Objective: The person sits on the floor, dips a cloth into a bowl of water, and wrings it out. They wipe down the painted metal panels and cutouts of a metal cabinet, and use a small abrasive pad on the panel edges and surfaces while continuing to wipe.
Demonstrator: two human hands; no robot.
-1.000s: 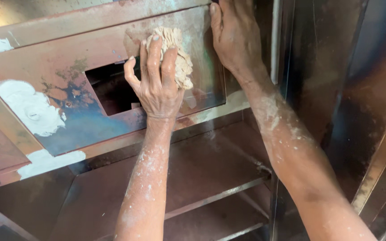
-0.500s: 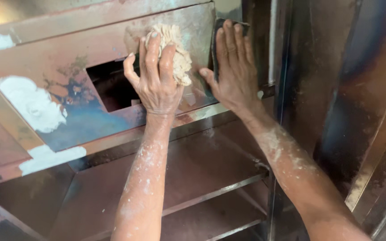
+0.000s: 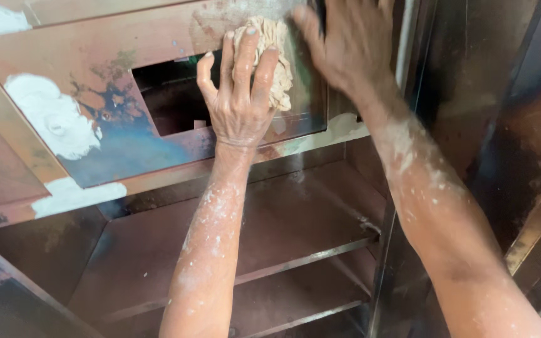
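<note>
Rusty brown metal cabinet walls fill the view, dark shelves crossing below. High on the tilted, discoloured steel panel, just right of its rectangular cut-out opening, a crumpled beige rag is pressed against the metal. The left hand has its grip closed on that rag, fingers spread over it. The right hand lies flat and open on the panel's upper right edge, touching the rag's side. White putty patches mark the panel's left part, and both forearms are dusted white.
</note>
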